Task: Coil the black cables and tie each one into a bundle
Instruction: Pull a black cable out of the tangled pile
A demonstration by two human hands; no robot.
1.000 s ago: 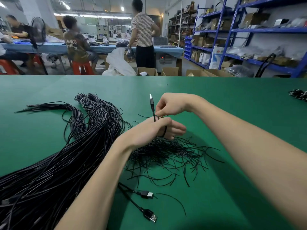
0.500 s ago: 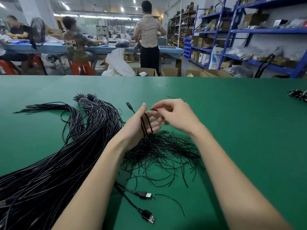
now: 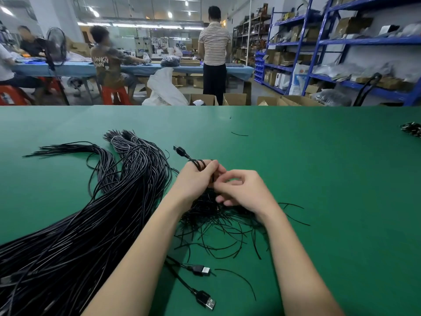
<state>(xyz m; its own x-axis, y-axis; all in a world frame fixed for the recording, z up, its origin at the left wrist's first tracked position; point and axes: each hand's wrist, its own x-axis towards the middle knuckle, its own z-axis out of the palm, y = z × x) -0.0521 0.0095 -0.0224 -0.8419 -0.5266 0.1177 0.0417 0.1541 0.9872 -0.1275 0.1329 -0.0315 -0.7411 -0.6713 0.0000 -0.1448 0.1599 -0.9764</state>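
Hands now meet over the pile of thin black ties (image 3: 218, 221): the left hand (image 3: 196, 179) grips a coiled cable (image 3: 200, 165) wound around its fingers, its plug (image 3: 178, 151) pointing up-left, while the right hand (image 3: 241, 192), which half a second ago was reaching from above, has dropped beside it, fingers curled, pinching at the coil. Two USB plugs (image 3: 201, 270) lie near the left forearm. One large heap of loose black cables (image 3: 75, 226) spreads left across the green table (image 3: 330, 179).

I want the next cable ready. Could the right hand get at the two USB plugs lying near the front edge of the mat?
Probably yes: both USB plugs lie bare on the green mat, uncovered, but the right hand is busy at the coil the left hand holds.
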